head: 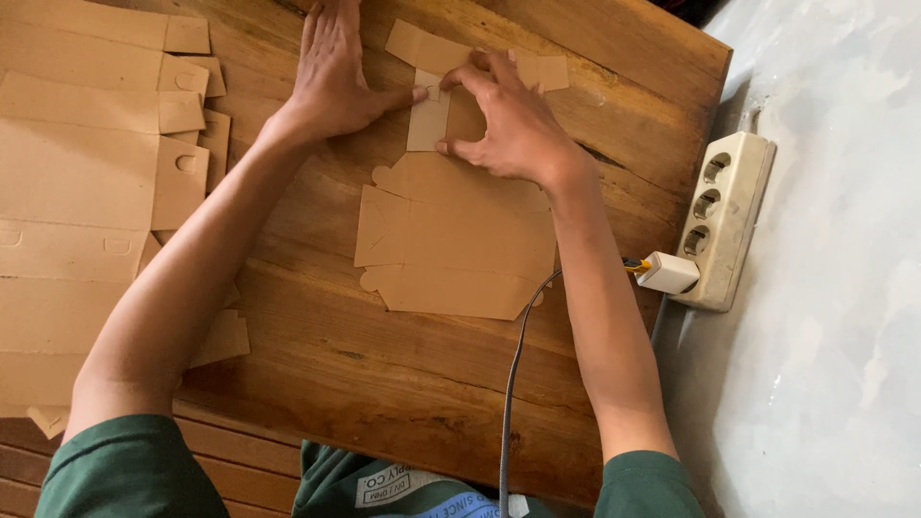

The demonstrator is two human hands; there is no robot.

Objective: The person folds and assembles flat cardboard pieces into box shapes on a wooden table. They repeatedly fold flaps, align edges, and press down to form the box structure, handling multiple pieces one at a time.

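Wooden tabletop (384, 384), worn planks, seen from above; pale grey floor at 3 o'clock.

Head view:
- Flat die-cut carton blank (456, 240) lies centre of tabletop, brown card, flaps and tabs spread out. Far end runs up to 12 o'clock under both hands.
- Left hand (331, 72) flat, palm down on the wood at 11–12 o'clock, fingers spread, thumb reaching over to the narrow flap (428, 115). Holds nothing, just pins.
- Right hand (513, 120) arched over the blank's top end, fingers curled, thumb and forefinger pinching the flap's edge. Narrow grip on card.
- Stack of blanks (86, 192) at 9 o'clock, overlapping, some hanging past the tabletop edge.
- Power strip (721, 221) on the floor at 3 o'clock, white plug (667, 272) in it; grey cable (513, 384) runs across the blank's near corner down to 6 o'clock.

Handling, my read: card is light, thin, stiff across panels but bends at the score lines. Slides easily on wood, so one hand has to hold it flat. Grip flaps at the edges near a crease; tabs would likely tear or kink if yanked.
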